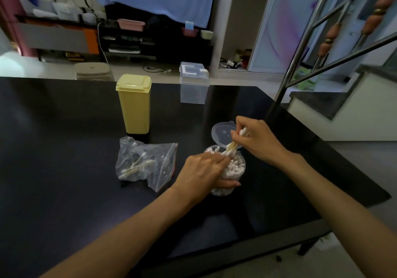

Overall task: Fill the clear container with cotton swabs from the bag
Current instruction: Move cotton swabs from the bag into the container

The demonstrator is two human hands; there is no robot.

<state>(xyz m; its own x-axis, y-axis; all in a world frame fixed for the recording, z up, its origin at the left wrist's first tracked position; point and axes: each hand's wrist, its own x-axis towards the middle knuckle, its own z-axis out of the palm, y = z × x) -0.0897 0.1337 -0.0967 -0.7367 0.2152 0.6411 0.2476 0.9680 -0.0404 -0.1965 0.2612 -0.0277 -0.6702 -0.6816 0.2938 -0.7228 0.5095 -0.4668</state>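
A: What is laid out, taken from the largest thing down?

B: A dark tabletop (64,148) is seen first; on it a yellow lidded bin (134,103) is stood upright, and a clear lidded box (194,84) is set near the far edge; the bag (146,165) is lain crumpled to the left of the clear container (233,170), with only a few swabs left inside.

A: And the container itself?

B: It is stood near the middle of the tabletop, packed almost to the rim with white tips; its hinged lid (222,134) is thrown back behind it.

A: How are the hands placed?

B: The left hand (202,170) is wrapped around the container's near wall, so that it is steadied; a small bundle of cotton swabs (233,146) is pinched in the right hand (255,138) and angled down into the opening.

A: How should the swabs be handled?

B: They are judged very light, with thin stiff sticks and soft ends; they are best taken by the sticks in a loose bunch and slid in on end; the thin plastic tub could be tipped easily, so its wall ought to be held.
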